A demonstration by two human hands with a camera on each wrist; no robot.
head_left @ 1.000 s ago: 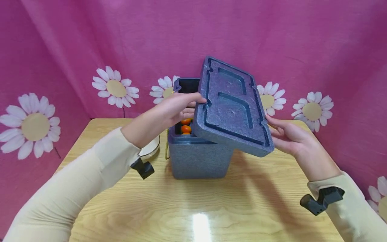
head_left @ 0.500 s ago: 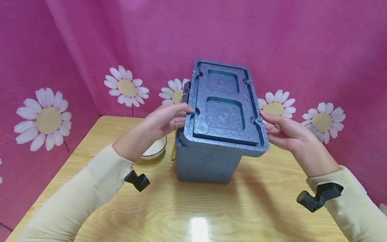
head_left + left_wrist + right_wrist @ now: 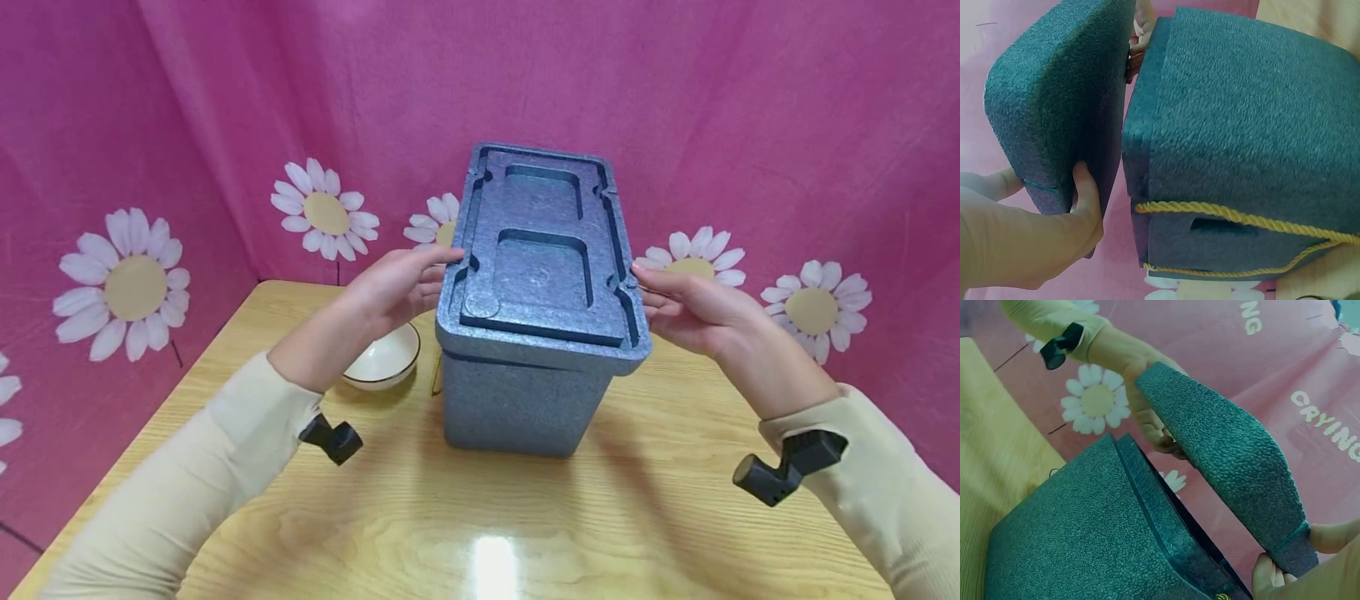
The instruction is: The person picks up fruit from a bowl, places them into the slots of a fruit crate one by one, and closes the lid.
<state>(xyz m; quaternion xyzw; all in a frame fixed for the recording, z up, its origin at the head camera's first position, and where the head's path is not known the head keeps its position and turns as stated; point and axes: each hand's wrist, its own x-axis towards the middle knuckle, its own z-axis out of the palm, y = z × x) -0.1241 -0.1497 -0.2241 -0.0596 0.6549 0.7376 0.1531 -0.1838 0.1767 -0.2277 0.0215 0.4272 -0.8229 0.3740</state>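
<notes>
Over the grey foam box (image 3: 521, 408) I hold its matching lid (image 3: 538, 275), level with the box opening below it. My left hand (image 3: 397, 292) grips the lid's left edge, thumb on top and the other fingers underneath. On the opposite edge my right hand (image 3: 693, 312) pinches the lid the same way. Both wrist views show a gap between the lid (image 3: 1066, 94) and the box rim (image 3: 1147, 100). A yellow rope (image 3: 1241, 219) runs along the box's left side. The inside of the box is hidden by the lid.
A white bowl with a dark rim (image 3: 384, 358) stands on the wooden table (image 3: 420, 533), left of the box and close to my left forearm. Behind the table hangs a pink curtain (image 3: 525, 67) with white daisies.
The lid has moved left and levelled out from a tilt, now covering the box opening. Orange fruits visible inside earlier are now hidden. Both hands kept their hold and moved with it.
</notes>
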